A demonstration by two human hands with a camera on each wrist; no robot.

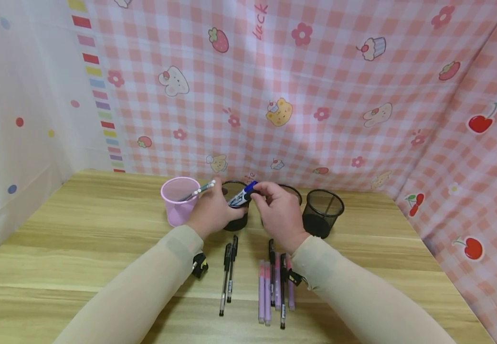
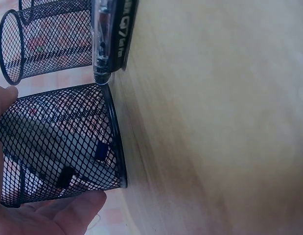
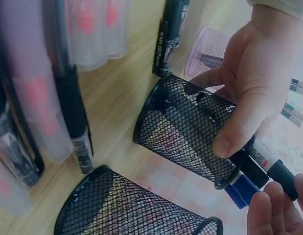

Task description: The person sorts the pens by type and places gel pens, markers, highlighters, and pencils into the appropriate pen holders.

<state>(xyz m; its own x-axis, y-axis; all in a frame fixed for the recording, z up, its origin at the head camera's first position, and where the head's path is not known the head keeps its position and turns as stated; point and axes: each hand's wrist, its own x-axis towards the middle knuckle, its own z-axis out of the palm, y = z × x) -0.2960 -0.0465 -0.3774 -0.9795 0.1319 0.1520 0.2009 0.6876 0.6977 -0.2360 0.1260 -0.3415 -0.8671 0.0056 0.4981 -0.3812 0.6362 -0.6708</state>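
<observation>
My left hand point(image 1: 214, 212) grips a black mesh pen holder point(image 1: 237, 223) round its side, thumb and fingers on opposite sides of the mesh. Inside the holder point(image 2: 53, 142), markers show through the mesh, and a blue marker cap point(image 3: 242, 191) sticks out of its mouth. At that mouth my right hand point(image 1: 280, 210) pinches a white marker with a black cap point(image 3: 282, 178) between thumb and fingers. The marker's lower end is at or inside the rim; how deep it sits I cannot tell.
Left of the hands stands a pink mesh holder point(image 1: 166, 210) with pencils in it. Another black mesh holder point(image 1: 324, 215) stands at right, one more partly behind my right hand. In front lie black gel pens point(image 1: 225, 277) and several lilac highlighters point(image 1: 262, 291). A checked cloth point(image 1: 248, 95) hangs behind.
</observation>
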